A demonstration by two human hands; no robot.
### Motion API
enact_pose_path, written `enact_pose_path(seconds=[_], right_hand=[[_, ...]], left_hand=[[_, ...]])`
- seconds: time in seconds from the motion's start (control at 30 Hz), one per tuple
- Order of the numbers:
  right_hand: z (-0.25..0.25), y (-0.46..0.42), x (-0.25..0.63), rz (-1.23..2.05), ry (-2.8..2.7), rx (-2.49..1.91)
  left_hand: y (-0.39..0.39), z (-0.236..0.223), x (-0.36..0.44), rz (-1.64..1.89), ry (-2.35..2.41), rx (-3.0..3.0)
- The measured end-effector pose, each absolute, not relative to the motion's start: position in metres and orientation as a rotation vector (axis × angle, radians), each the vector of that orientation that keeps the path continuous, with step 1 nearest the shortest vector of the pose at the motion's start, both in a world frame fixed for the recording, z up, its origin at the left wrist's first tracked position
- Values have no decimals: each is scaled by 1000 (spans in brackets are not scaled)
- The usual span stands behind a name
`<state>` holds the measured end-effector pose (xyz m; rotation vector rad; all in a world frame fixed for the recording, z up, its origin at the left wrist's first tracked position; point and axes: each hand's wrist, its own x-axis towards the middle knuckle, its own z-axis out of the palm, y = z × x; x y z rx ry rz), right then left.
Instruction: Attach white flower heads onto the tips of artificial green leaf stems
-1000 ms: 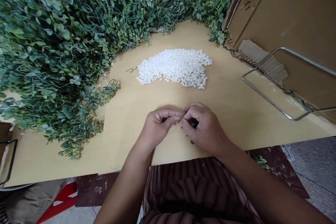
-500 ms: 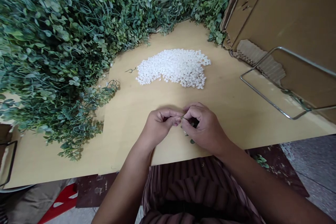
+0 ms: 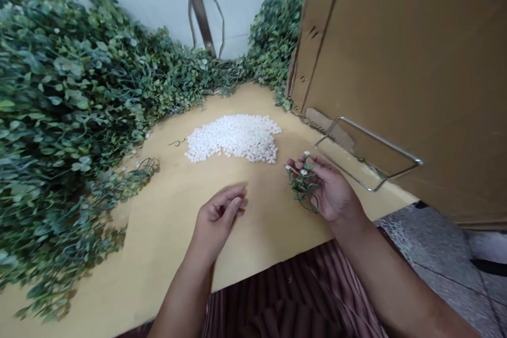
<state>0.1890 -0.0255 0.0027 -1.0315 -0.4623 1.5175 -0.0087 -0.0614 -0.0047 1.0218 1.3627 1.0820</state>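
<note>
My right hand [image 3: 330,190], to the right of the white pile, holds a small artificial leaf sprig [image 3: 303,182] in partly curled fingers. Green leaves, a looping stem and a few small white pieces on its tips are visible. My left hand [image 3: 219,214] is apart from it, above the board's near middle. Its thumb presses against curled fingers, and I cannot make out whether something small is between them. Beyond both hands lies a heap of small white bead-like pieces [image 3: 237,137].
Thick artificial greenery [image 3: 79,79] lines the left and back of the tan board [image 3: 170,232]. A large cardboard piece [image 3: 388,63] stands at the right, with a bent metal wire frame [image 3: 378,140] before it. A loose dark stem [image 3: 177,142] lies left of the heap.
My hands were together, fingertips meeting near the board's front. They have parted: the right hand has moved right with the sprig, now in plain sight. The view has tilted up and turned right.
</note>
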Motion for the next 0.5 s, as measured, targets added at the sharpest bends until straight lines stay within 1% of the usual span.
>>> enact_pose_path(seconds=[0.1,0.23,0.33,0.5], right_hand=[[8,-29,205,1508,-381,-905],[19,-46,222,1440,-461,-848],[30,-68,249,1336,-615,-969],[39,-118,318,1061,-935,-1337]], left_hand=[[-63,-10,-10,1087,1385,1176],[-62,-14,-13,1030,1392,1421],[-68,-13,-14,946,1448,1568],[-76,-19,-22,856,1583,1775]])
